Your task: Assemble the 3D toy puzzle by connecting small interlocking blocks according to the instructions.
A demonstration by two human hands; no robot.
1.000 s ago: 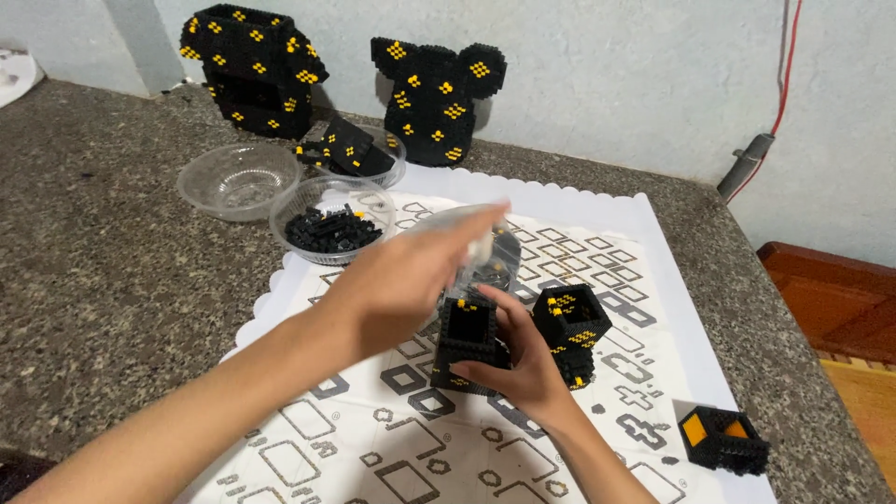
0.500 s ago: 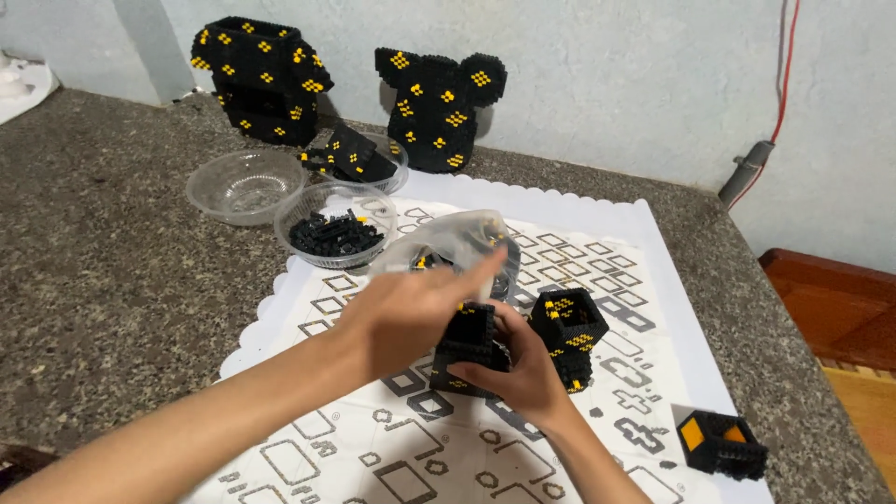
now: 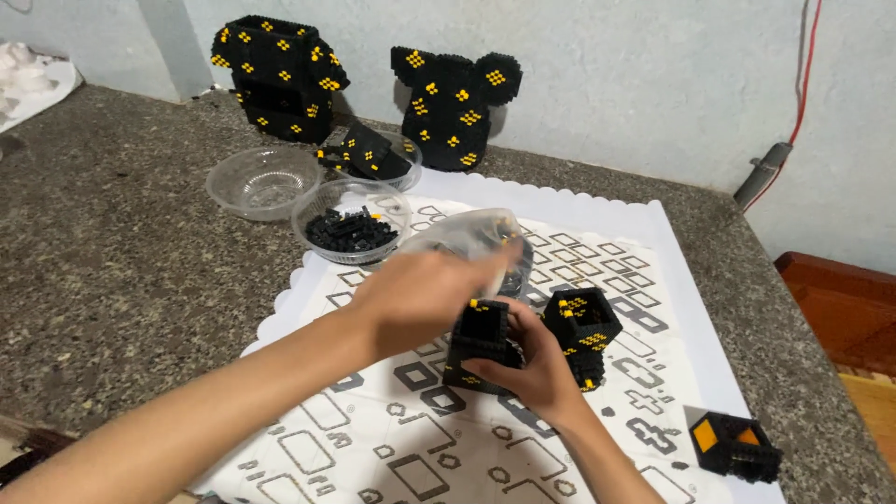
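My right hand (image 3: 537,373) grips a hollow black block build (image 3: 478,343) with small yellow studs, holding it upright on the white patterned mat (image 3: 392,439). My left hand (image 3: 420,299) reaches across from the left. Its blurred fingertips are bunched at the build's top rim, and I cannot see whether they pinch a brick. A second hollow black and yellow build (image 3: 586,329) stands just right of my right hand. Behind my left hand is a clear bowl (image 3: 481,233), partly hidden.
A clear bowl of loose black bricks (image 3: 350,229), an empty clear bowl (image 3: 263,182) and a bowl holding a black piece (image 3: 373,154) sit at the mat's far left. Two large black builds (image 3: 280,75) (image 3: 457,107) stand by the wall. A small black and orange piece (image 3: 735,445) lies at the right.
My left hand has come down from the clear bowl to the top of the build held in my right hand. The right hand has stayed put.
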